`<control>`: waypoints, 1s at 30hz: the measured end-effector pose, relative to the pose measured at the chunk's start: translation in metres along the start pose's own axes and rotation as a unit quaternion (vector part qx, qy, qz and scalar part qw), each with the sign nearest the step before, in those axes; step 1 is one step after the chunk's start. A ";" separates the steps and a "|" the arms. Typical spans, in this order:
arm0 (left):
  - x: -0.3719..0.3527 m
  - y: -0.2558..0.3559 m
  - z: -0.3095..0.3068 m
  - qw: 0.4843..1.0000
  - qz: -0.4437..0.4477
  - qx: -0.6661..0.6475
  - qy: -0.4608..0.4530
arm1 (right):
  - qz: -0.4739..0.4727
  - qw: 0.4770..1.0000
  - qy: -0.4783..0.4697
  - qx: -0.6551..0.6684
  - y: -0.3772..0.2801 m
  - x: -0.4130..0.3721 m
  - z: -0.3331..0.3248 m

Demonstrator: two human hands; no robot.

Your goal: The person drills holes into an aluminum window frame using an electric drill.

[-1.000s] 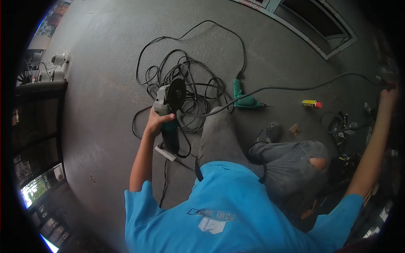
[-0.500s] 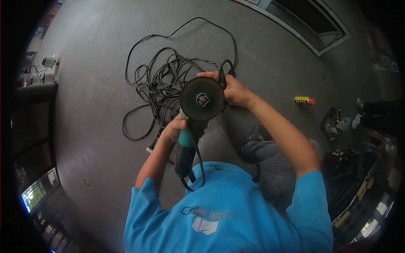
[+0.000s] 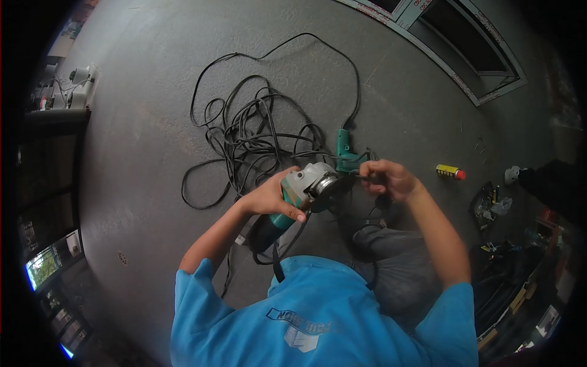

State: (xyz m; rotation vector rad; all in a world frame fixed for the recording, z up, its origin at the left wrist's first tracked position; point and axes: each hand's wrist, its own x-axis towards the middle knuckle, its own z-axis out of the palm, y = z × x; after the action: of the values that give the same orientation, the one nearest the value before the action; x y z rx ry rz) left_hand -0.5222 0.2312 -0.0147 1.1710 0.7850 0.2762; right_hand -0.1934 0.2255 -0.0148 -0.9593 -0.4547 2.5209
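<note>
My left hand [image 3: 275, 197] is wrapped round the body of a green, grey and black angle grinder [image 3: 295, 194], just behind its metal gear head. The grinder is held tilted, its disc [image 3: 333, 189] turned edge-on towards the right. Off to the right of the disc, my right hand [image 3: 392, 180] is closed with a black cord [image 3: 372, 178] between its fingers; the cord's end is hard to make out. A green power drill [image 3: 344, 151] lies on the floor just beyond the two hands.
Tangled black cable [image 3: 244, 134] spreads over the floor ahead. To the right lie a yellow can with a red cap [image 3: 450, 172] and a bag of small tools [image 3: 489, 205]. A framed window or door panel [image 3: 483, 61] is at the upper right. A person's foot [image 3: 512, 175] shows at the far right.
The grinder has turned from disc facing up to disc edge-on, and lowered towards me. My right hand has moved right and down, away from the disc, with the cord. The drill has come into view.
</note>
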 end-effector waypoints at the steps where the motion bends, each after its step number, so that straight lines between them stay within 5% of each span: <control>1: 0.006 0.001 -0.005 0.996 -0.005 0.082 0.025 | -0.055 0.998 0.002 0.002 -0.012 -0.003 -0.006; 5: 0.040 -0.012 -0.012 0.952 -0.029 0.223 0.207 | -0.079 0.983 -0.034 -0.165 -0.063 -0.028 0.003; 7: 0.067 -0.031 -0.015 0.947 -0.032 0.141 0.287 | 0.078 0.947 0.021 -0.310 -0.069 -0.028 0.011; 11: 0.128 -0.030 -0.006 0.934 0.048 -0.148 0.322 | 0.161 0.925 0.065 -0.337 -0.056 0.007 -0.024; 12: 0.147 -0.026 0.001 0.922 0.082 -0.205 0.319 | 0.164 0.925 0.061 -0.336 -0.054 0.020 -0.031; 14: 0.167 0.019 0.015 0.887 0.073 -0.390 0.237 | 0.045 0.987 0.091 -0.123 -0.049 0.046 -0.036; 15: 0.195 -0.001 0.022 0.892 0.085 -0.326 0.301 | 0.030 0.992 0.104 -0.068 -0.047 0.058 -0.040; 20: 0.247 -0.003 0.032 0.911 0.091 -0.255 0.310 | -0.070 0.972 0.178 -0.134 -0.035 0.080 -0.074; 22: 0.260 -0.010 0.026 0.916 0.103 -0.227 0.314 | -0.194 0.945 0.225 -0.136 -0.034 0.087 -0.084; 24: 0.264 -0.023 0.008 0.971 0.060 -0.117 0.201 | -0.195 0.936 0.254 -0.146 -0.040 0.086 -0.099; 25: 0.271 -0.051 -0.014 0.970 0.096 0.121 0.187 | -0.184 0.928 0.285 -0.152 -0.044 0.086 -0.112; 27: 0.261 -0.060 -0.068 0.954 0.078 0.201 0.208 | -0.192 0.870 0.382 -0.244 -0.031 0.088 -0.163; 30: 0.265 -0.120 -0.196 0.890 0.004 0.185 0.417 | -0.181 0.776 0.476 -0.371 -0.041 0.091 -0.203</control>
State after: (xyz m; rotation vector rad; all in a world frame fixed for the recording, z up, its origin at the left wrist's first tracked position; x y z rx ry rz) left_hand -0.4903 0.4776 -0.2623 1.4169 1.6421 0.6849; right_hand -0.1062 0.3357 -0.1922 -1.9993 -1.1509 1.1862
